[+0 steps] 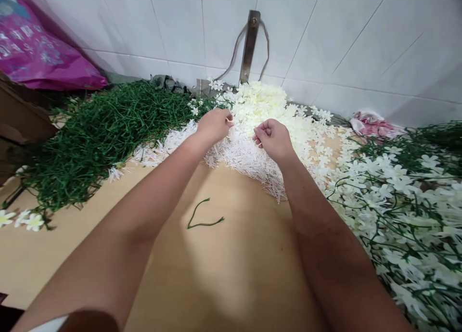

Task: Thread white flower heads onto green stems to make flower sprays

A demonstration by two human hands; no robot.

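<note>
My left hand [215, 125] hovers at the far side of the table, over the edge of a pile of thin white flower stamens [238, 154]. Its fingers are curled together, and whatever they pinch is too small to make out. Just to the right, my right hand [272, 138] has its thumb and fingertips pressed together above the same pile; any small piece in them cannot be told. Behind both hands rises a heap of cream artificial flower petals [263, 101]. A bent green plastic stem [202, 223] lies alone on the tabletop between my forearms.
Green stems [122, 115] form a large heap at the left. Assembled white flowers on stems [404, 192] spread along the right. A pink plastic bag [46, 48] stands back left by a cardboard box [21, 110]. A metal bracket [250, 48] is against the tiled wall [306, 29].
</note>
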